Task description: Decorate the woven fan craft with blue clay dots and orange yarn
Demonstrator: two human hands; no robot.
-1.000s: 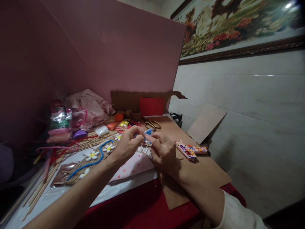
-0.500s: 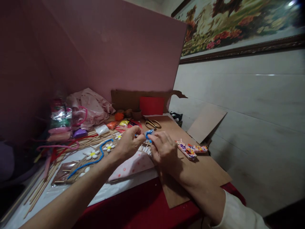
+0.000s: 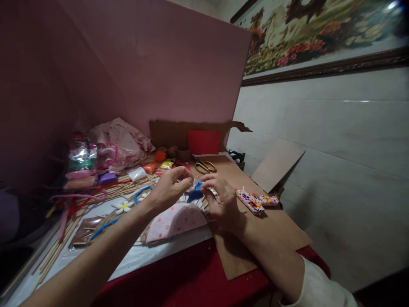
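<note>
Hands: two, meeting above the pink dome (image 3: 174, 219). Left hand (image 3: 166, 192) and right hand (image 3: 222, 200) both pinch one blue piece (image 3: 195, 194) between closed fingers. Scissors (image 3: 204, 166): one pair behind.

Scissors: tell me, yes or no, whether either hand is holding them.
No: the scissors lie on the brown cardboard sheet beyond both hands, which pinch a small blue piece between them.
</note>
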